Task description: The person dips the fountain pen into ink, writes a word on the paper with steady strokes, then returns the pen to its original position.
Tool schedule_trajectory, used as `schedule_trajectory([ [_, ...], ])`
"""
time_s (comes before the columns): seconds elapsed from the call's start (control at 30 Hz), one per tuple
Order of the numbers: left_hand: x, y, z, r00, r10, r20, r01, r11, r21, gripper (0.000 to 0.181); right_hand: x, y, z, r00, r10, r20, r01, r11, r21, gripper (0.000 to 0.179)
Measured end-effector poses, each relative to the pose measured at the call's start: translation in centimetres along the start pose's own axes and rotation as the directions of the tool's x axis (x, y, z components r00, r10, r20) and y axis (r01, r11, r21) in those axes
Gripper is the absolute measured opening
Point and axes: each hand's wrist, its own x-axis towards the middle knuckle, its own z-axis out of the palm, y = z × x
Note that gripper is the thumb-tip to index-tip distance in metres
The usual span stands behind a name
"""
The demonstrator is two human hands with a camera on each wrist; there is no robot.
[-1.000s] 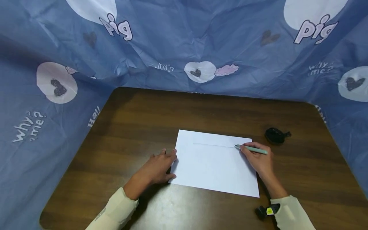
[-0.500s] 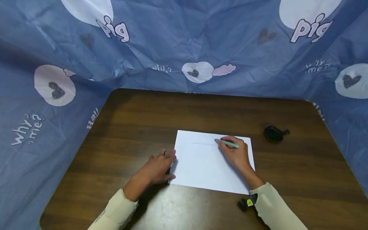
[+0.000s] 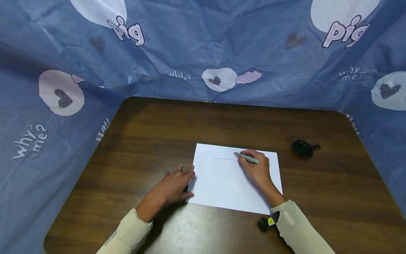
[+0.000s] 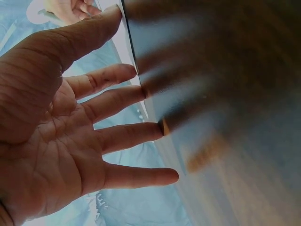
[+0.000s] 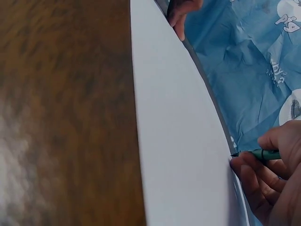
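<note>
A white sheet of paper (image 3: pixel 222 187) lies on the wooden table with one thin, nearly straight line across its upper part. My right hand (image 3: pixel 255 169) pinches a pale green pen (image 3: pixel 248 158) over the sheet, its tip just above the drawn line. In the right wrist view the pen (image 5: pixel 269 155) sits between thumb and fingers. My left hand (image 3: pixel 176 183) rests at the paper's left edge, fingers spread and fingertips on the border. The left wrist view shows that hand (image 4: pixel 70 136) from the palm side, its fingers straight.
A small black round object (image 3: pixel 302 148) with a short tab lies to the right of the paper. The brown wooden table (image 3: pixel 152 134) has rounded corners. A blue printed cloth (image 3: pixel 177 42) hangs behind and at both sides.
My right hand has moved left with the pen, from the line's right end to about its middle, tip now slightly above it. The left hand and paper have stayed in place.
</note>
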Motion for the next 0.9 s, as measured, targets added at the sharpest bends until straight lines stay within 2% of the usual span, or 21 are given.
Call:
schedule_trajectory([
  [0.53, -0.15, 0.14, 0.11, 1.000, -0.009, 0.009, 0.009, 1.000, -0.008, 0.056, -0.51, 0.04, 0.15, 1.000, 0.002, -0.009, -0.002, 1.000, 0.016, 0.015],
  [0.9, 0.16, 0.08, 0.15, 1.000, -0.011, -0.015, 0.011, 1.000, -0.020, 0.056, -0.72, 0.01, -0.10, 1.000, -0.008, -0.008, 0.008, 0.999, 0.050, 0.012],
])
